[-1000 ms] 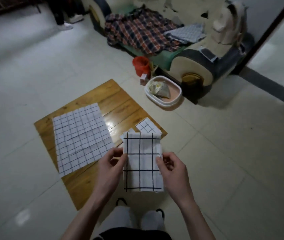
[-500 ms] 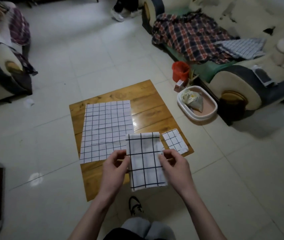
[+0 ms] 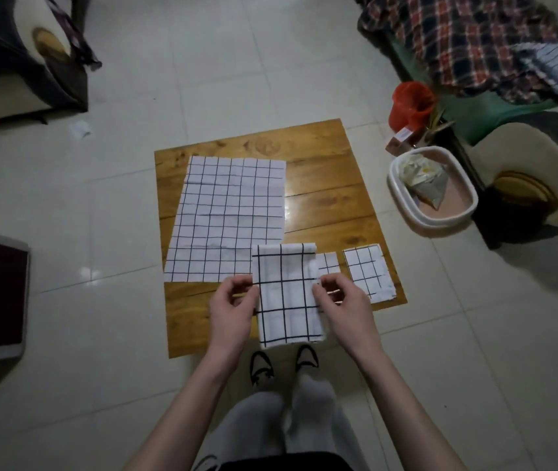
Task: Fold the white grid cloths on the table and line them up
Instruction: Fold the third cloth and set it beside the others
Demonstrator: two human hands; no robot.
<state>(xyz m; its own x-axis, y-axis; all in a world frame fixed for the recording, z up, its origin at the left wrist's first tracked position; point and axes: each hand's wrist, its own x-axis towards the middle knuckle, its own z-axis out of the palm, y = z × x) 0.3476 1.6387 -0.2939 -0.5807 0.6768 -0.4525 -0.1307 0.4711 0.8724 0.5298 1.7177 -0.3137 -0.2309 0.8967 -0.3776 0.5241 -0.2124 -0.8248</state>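
Note:
A folded white grid cloth [image 3: 287, 297] hangs above the near edge of the low wooden table [image 3: 325, 185]. My left hand [image 3: 233, 307] pinches its left edge and my right hand [image 3: 342, 307] pinches its right edge. A large unfolded grid cloth [image 3: 226, 215] lies flat on the table's left half. One folded grid cloth [image 3: 367, 273] lies at the near right corner. Another small folded one [image 3: 327, 264] sits just left of it, partly hidden by the held cloth and my right hand.
A white basin [image 3: 403, 202] with a bag inside and a red bucket [image 3: 410, 103] stand on the tiled floor right of the table. A sofa [image 3: 528, 144] with a plaid shirt lies at the right, an armchair [image 3: 5, 79] at far left. My feet [image 3: 284, 365] are below the table's edge.
The view has swung left, so the table sits more squarely in front. The held cloth has stayed in both hands, over the table's near edge. A second small folded cloth shows.

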